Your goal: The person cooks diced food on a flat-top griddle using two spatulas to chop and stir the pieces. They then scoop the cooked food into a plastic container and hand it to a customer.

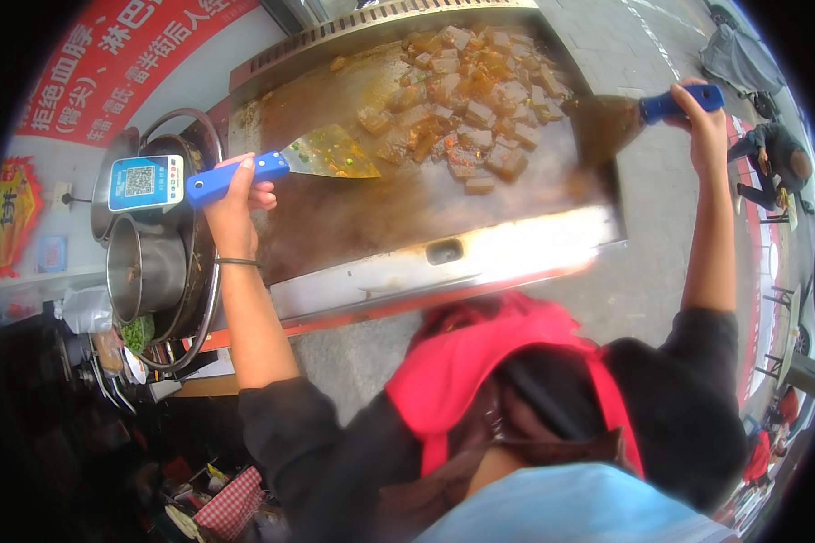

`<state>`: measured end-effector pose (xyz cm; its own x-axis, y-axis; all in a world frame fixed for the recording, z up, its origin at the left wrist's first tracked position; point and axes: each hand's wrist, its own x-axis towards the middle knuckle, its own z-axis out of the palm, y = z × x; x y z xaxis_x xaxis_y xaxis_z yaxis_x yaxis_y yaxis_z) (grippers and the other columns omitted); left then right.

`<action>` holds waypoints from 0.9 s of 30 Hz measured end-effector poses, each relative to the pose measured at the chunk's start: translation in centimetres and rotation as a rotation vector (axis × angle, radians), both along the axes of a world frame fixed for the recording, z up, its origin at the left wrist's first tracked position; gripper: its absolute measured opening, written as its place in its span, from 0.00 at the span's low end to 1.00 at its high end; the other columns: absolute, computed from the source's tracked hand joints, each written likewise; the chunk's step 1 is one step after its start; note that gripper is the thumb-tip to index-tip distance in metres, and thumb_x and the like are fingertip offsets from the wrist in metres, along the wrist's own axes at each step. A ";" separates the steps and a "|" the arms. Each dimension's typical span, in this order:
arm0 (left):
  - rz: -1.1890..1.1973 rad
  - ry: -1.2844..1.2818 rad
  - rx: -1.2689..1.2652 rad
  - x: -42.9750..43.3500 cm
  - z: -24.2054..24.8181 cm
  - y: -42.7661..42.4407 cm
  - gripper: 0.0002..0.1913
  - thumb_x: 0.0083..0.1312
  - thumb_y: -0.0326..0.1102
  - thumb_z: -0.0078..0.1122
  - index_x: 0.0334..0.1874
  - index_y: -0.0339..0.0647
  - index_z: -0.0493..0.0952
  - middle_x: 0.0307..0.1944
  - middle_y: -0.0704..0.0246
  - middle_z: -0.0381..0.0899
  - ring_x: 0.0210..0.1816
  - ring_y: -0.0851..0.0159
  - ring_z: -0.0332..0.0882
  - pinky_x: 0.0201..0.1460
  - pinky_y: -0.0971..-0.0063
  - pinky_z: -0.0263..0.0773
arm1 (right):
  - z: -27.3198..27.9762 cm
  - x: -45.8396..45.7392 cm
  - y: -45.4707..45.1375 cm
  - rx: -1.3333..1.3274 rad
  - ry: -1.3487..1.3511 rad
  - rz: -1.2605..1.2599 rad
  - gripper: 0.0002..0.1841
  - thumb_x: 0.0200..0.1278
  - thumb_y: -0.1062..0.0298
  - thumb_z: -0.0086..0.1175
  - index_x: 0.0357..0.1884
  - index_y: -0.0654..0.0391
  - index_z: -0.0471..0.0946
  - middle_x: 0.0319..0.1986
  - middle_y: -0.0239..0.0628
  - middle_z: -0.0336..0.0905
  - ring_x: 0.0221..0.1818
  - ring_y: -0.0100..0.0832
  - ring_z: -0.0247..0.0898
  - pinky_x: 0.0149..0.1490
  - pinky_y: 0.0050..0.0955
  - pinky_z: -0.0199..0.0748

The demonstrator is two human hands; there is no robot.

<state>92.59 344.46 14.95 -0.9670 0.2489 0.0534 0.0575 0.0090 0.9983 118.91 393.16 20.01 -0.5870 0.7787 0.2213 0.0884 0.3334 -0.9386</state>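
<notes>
My left hand (pixel 234 203) grips the blue handle of a metal scraper spatula (pixel 333 153), whose sauce-smeared blade, dotted with green bits, is over the left part of a flat griddle (pixel 326 224). At the griddle's right edge, my right hand (pixel 703 125) holds a second blue-handled scraper spatula (pixel 604 129); its broad blade is coated in brown sauce. Between the two blades lies a heap of brown, jelly-like cubes (pixel 475 102) with red and green seasoning. A few cubes sit apart at the heap's front edge. Steam blurs part of the griddle surface.
Left of the griddle stand a steel pot (pixel 142 268), a card with a printed code (pixel 146 183) and chopped greens (pixel 138 334). A red-and-white banner (pixel 129 61) hangs behind. A seated person (pixel 777 163) is on the pavement at right. The griddle's front ledge (pixel 380 271) has a slot.
</notes>
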 end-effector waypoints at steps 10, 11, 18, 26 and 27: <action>-0.142 0.022 0.037 -1.9 0.1 15.0 0.13 0.58 0.36 0.62 0.38 0.32 0.77 0.21 0.63 0.79 0.17 0.70 0.75 0.18 0.79 0.73 | -8.2 -9.4 -4.7 -0.325 0.398 -0.089 0.15 0.52 0.67 0.63 0.38 0.66 0.74 0.33 0.41 0.77 0.31 0.36 0.78 0.33 0.29 0.80; -0.158 0.030 0.010 -1.6 0.9 16.7 0.14 0.58 0.37 0.62 0.37 0.31 0.76 0.21 0.62 0.79 0.17 0.70 0.76 0.19 0.79 0.74 | -7.9 -10.8 -4.8 -0.344 0.340 -0.055 0.15 0.52 0.67 0.63 0.37 0.66 0.74 0.32 0.43 0.77 0.27 0.36 0.77 0.30 0.27 0.79; -0.228 0.379 -0.285 0.9 7.1 22.6 0.14 0.56 0.41 0.64 0.30 0.34 0.77 0.18 0.67 0.77 0.15 0.73 0.74 0.18 0.79 0.69 | -1.1 -14.1 -8.9 0.123 0.264 0.217 0.13 0.52 0.62 0.62 0.32 0.64 0.77 0.22 0.35 0.78 0.25 0.28 0.75 0.30 0.24 0.72; -0.206 0.672 -0.350 2.6 10.9 21.9 0.14 0.55 0.41 0.64 0.30 0.35 0.78 0.22 0.65 0.81 0.19 0.68 0.78 0.24 0.74 0.72 | 6.1 -11.7 -13.9 0.423 -0.022 0.238 0.12 0.51 0.63 0.62 0.32 0.62 0.78 0.21 0.38 0.78 0.23 0.27 0.73 0.32 0.29 0.72; -0.219 0.519 -0.341 2.7 10.9 21.1 0.14 0.55 0.41 0.64 0.29 0.35 0.78 0.23 0.65 0.81 0.19 0.68 0.78 0.24 0.74 0.73 | 6.2 -10.5 -14.4 0.497 0.014 0.308 0.11 0.51 0.65 0.62 0.32 0.62 0.78 0.23 0.39 0.78 0.25 0.29 0.74 0.33 0.29 0.73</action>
<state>95.28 365.56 25.88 -0.7618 0.5225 0.3830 0.5674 0.2529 0.7837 108.37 378.78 26.16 -0.7644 0.3733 0.5257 -0.0939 0.7422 -0.6636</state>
